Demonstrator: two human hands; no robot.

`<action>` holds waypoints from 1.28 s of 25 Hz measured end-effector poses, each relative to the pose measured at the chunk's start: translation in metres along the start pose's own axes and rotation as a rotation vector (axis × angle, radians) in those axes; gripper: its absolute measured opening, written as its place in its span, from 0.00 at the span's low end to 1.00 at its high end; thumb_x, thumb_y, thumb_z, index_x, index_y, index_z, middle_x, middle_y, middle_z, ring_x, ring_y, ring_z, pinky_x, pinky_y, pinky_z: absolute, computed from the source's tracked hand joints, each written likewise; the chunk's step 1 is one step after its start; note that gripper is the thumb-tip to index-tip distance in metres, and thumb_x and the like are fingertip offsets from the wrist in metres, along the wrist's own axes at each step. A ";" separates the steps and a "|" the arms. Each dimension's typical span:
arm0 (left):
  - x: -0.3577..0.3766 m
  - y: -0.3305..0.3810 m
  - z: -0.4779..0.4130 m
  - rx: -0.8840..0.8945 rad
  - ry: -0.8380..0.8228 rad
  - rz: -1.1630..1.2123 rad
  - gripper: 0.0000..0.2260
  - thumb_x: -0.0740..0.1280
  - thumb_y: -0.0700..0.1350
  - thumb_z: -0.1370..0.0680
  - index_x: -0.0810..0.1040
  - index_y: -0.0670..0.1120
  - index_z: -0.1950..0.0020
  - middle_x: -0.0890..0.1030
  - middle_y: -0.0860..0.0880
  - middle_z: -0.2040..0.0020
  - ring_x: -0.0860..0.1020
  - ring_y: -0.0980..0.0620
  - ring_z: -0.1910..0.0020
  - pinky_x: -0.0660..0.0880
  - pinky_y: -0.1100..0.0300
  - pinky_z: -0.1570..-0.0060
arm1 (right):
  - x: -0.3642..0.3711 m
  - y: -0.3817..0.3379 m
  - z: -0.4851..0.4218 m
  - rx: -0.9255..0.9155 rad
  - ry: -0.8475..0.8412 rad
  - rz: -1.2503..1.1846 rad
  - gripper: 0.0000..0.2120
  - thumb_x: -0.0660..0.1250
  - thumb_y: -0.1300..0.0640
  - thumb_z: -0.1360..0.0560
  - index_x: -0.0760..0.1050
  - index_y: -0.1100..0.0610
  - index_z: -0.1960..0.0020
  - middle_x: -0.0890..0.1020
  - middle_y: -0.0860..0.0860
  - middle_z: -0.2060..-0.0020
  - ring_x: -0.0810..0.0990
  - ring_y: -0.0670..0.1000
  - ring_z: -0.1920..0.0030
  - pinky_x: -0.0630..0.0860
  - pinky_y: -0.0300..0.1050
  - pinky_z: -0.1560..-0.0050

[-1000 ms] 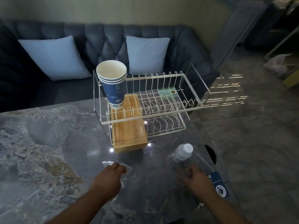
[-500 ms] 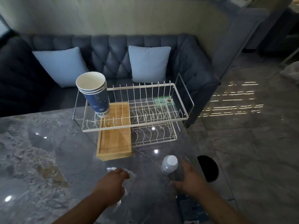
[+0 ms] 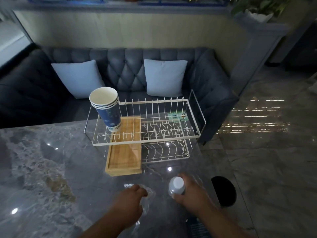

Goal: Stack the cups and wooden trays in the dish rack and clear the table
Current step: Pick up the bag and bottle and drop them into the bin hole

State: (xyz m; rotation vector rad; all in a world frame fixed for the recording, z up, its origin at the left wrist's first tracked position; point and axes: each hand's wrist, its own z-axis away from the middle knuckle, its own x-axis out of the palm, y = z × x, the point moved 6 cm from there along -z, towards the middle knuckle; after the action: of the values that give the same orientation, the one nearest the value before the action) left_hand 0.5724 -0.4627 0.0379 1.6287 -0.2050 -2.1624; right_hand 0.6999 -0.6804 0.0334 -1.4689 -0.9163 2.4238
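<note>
A tufted dark grey sofa (image 3: 130, 66) runs along the far wall, its buttoned back quilted in diamonds, with two smooth pale square cushions (image 3: 78, 77) (image 3: 164, 77) propped against it. In front of it is the table (image 3: 42, 169), a glossy slab of veined grey stone dotted with lamp reflections.

Toward the table's far edge stands the dish rack (image 3: 145, 142), a two-level frame of thin white wire with upright prongs and curved plate dividers. A small green card (image 3: 177, 116) lies at its right end.

The wooden trays (image 3: 124, 157) lie flat, one on another, in the left part of the rack's lower level. They are rectangular, light-grained and low-rimmed, and their near end juts out past the wire onto the table. Above them, at the left end of the upper level, the cups (image 3: 107, 109) sit nested in one stack. They are blue printed paper with white insides and rolled rims, and they tilt to the left.

Near the front edge, the right hand (image 3: 192, 193) has its fingers wrapped round a clear plastic bottle (image 3: 177, 184) with a round white cap. The left hand (image 3: 130, 201) rests knuckles-up, its fingers curled over and gripping a crumpled piece of clear film (image 3: 148, 191) that lies on the stone.
</note>
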 end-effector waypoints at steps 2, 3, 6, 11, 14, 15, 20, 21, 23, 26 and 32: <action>-0.001 0.005 -0.003 0.034 -0.011 -0.007 0.21 0.68 0.47 0.24 0.75 0.58 0.31 0.73 0.58 0.30 0.74 0.54 0.34 0.73 0.58 0.37 | 0.000 -0.005 0.004 0.017 0.005 0.020 0.34 0.73 0.39 0.36 0.69 0.39 0.32 0.79 0.43 0.39 0.79 0.48 0.42 0.69 0.41 0.49; -0.001 0.008 -0.004 0.053 -0.011 -0.010 0.21 0.68 0.47 0.24 0.75 0.58 0.31 0.74 0.58 0.31 0.75 0.54 0.34 0.73 0.58 0.37 | 0.000 -0.007 0.008 0.025 -0.001 0.016 0.33 0.74 0.39 0.36 0.70 0.40 0.33 0.79 0.43 0.41 0.79 0.48 0.43 0.71 0.41 0.49; -0.005 0.016 -0.006 0.095 0.010 -0.008 0.21 0.68 0.48 0.24 0.75 0.59 0.32 0.74 0.58 0.32 0.75 0.54 0.36 0.73 0.58 0.40 | -0.004 -0.010 0.022 0.032 -0.012 -0.009 0.29 0.74 0.38 0.37 0.71 0.41 0.38 0.79 0.43 0.46 0.80 0.47 0.48 0.77 0.45 0.46; -0.010 0.033 -0.009 0.203 0.012 0.026 0.19 0.67 0.47 0.23 0.76 0.58 0.33 0.74 0.56 0.33 0.76 0.53 0.36 0.75 0.58 0.40 | -0.025 -0.003 0.044 0.096 0.035 -0.049 0.40 0.72 0.36 0.38 0.68 0.45 0.29 0.76 0.48 0.31 0.78 0.52 0.36 0.75 0.48 0.36; -0.015 0.041 -0.015 0.248 0.036 0.053 0.18 0.67 0.47 0.23 0.76 0.58 0.34 0.74 0.56 0.34 0.77 0.53 0.38 0.75 0.59 0.43 | -0.034 0.003 0.054 0.107 0.048 -0.072 0.40 0.75 0.38 0.37 0.67 0.44 0.27 0.78 0.46 0.33 0.79 0.50 0.37 0.76 0.48 0.36; -0.016 0.045 -0.017 0.259 0.034 0.055 0.17 0.68 0.47 0.23 0.76 0.58 0.34 0.74 0.56 0.34 0.77 0.52 0.38 0.75 0.59 0.43 | -0.037 0.006 0.057 0.124 0.055 -0.079 0.40 0.75 0.38 0.37 0.68 0.43 0.28 0.79 0.46 0.35 0.79 0.50 0.38 0.77 0.49 0.37; -0.008 0.066 -0.025 0.288 0.007 0.052 0.19 0.71 0.46 0.24 0.73 0.59 0.36 0.68 0.55 0.31 0.77 0.50 0.41 0.77 0.56 0.42 | -0.052 0.024 0.065 0.179 0.084 -0.100 0.35 0.74 0.35 0.40 0.71 0.40 0.36 0.80 0.42 0.45 0.81 0.44 0.47 0.80 0.46 0.44; -0.006 0.071 -0.028 0.279 0.007 0.051 0.20 0.71 0.45 0.24 0.73 0.58 0.35 0.68 0.54 0.31 0.77 0.50 0.40 0.77 0.56 0.42 | -0.056 0.029 0.065 0.183 0.086 -0.109 0.34 0.74 0.35 0.40 0.71 0.41 0.36 0.80 0.41 0.45 0.80 0.43 0.47 0.80 0.45 0.45; -0.003 0.082 -0.037 0.248 0.015 0.051 0.24 0.71 0.43 0.25 0.70 0.56 0.31 0.66 0.52 0.28 0.78 0.48 0.39 0.77 0.55 0.41 | -0.062 0.043 0.062 0.186 0.077 -0.126 0.33 0.73 0.36 0.40 0.72 0.42 0.37 0.80 0.41 0.45 0.80 0.43 0.47 0.79 0.44 0.45; 0.002 0.104 -0.053 0.209 0.035 0.010 0.26 0.70 0.42 0.24 0.68 0.53 0.27 0.67 0.49 0.27 0.78 0.46 0.38 0.77 0.52 0.40 | -0.070 0.066 0.053 0.194 0.048 -0.161 0.32 0.74 0.39 0.38 0.71 0.42 0.36 0.79 0.44 0.44 0.80 0.46 0.46 0.77 0.44 0.45; 0.013 0.167 -0.091 0.193 -0.006 -0.126 0.13 0.66 0.46 0.22 0.76 0.56 0.38 0.74 0.55 0.35 0.80 0.51 0.42 0.80 0.51 0.46 | -0.106 0.121 0.035 0.169 0.041 -0.208 0.28 0.72 0.35 0.40 0.71 0.38 0.42 0.81 0.42 0.48 0.81 0.45 0.48 0.80 0.47 0.45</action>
State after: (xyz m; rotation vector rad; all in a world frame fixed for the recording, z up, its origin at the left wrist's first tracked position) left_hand 0.6959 -0.6066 0.0593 1.7836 -0.3301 -2.3037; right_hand 0.7446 -0.8373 0.0543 -1.2905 -0.7916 2.2518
